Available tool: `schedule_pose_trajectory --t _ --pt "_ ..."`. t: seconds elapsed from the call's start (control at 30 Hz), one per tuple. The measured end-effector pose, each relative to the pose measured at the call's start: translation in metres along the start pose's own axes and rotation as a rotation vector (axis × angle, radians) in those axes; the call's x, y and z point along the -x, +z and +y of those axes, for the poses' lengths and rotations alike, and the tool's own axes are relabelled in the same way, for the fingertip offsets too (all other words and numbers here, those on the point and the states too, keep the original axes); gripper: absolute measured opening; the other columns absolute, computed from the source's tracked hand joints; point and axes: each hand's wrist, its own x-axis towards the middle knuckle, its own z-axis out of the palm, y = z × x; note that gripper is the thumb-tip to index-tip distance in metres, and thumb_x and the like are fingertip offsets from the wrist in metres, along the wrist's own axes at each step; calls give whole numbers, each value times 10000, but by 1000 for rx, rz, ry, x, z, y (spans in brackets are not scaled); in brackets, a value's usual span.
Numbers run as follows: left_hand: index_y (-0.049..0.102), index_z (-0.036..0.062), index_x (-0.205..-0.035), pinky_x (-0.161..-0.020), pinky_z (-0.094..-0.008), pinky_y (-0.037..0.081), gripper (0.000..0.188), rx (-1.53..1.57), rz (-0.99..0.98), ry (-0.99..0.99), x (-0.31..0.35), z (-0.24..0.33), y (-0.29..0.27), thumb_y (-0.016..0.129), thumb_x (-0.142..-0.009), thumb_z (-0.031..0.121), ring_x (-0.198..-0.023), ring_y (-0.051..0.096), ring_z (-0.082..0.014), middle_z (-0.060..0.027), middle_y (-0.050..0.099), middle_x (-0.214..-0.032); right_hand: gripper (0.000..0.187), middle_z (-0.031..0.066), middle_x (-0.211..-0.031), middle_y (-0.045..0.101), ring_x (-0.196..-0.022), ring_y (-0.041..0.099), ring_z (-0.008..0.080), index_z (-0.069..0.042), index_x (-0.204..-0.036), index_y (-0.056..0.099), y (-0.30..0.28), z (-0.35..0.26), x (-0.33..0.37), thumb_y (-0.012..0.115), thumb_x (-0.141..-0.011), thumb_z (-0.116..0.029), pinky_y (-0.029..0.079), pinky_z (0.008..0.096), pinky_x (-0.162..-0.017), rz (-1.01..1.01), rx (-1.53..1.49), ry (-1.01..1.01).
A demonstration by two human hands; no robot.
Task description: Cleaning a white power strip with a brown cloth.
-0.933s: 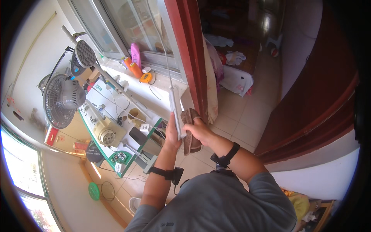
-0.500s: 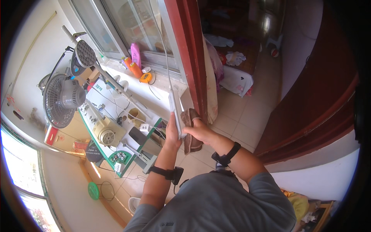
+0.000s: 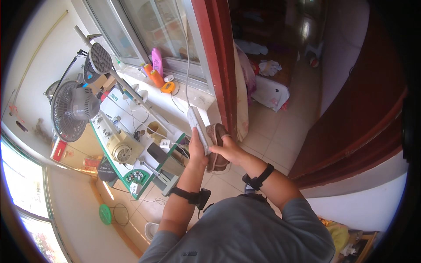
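My left hand point(image 3: 197, 150) is closed around a long white power strip point(image 3: 197, 124), held tilted in front of my body. A white cord point(image 3: 187, 81) runs from its upper end up past the window. My right hand point(image 3: 230, 151) grips a folded brown cloth point(image 3: 216, 164) with a lighter edge, pressed to the strip's right side. The right thumb reaches across to the strip's lower part. The fingers of my right hand are mostly hidden behind the cloth.
Left stands a sewing machine point(image 3: 125, 147) on a green-edged table point(image 3: 153, 177), with a grey fan point(image 3: 70, 111) beyond. Orange thread spools point(image 3: 156, 78), a pink bottle point(image 3: 157, 62) and a yellow tape measure point(image 3: 167, 87) line the sill. A red door frame point(image 3: 218, 57) rises close ahead.
The power strip has turned so more of its broad face shows, and its upper end has dropped slightly left. The brown cloth has shifted and bulges more around my right hand.
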Motion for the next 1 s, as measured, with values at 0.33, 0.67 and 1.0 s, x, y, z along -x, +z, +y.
schedule_pose_trajectory --t 0.33,0.67,1.0 --pt "487 -20 -1263 -892 -363 481 534 -25 29 66 -3 -7 3 372 -999 430 -1015 605 -234 -128 596 -1138 602 188 -1198 561 -1125 539 229 68 -1288 456 -1 5 1 668 -795 -206 417 327 -953 12 -70 11" --pt "507 22 -1262 -913 -365 472 527 -3 24 20 -1 -6 0 389 -987 456 -1044 590 -235 -113 595 -1161 589 179 -1225 558 -1153 534 226 55 -1312 434 -2 -4 2 647 -810 -168 412 317 -965 -22 -42 -81" --pt "503 19 -1270 -899 -365 488 540 11 33 -6 -3 -8 -3 415 -977 464 -1025 606 -241 -112 601 -1157 617 135 -1316 477 -1222 451 190 38 -1374 356 -2 -5 5 612 -821 -65 348 316 -1034 -71 -12 9"
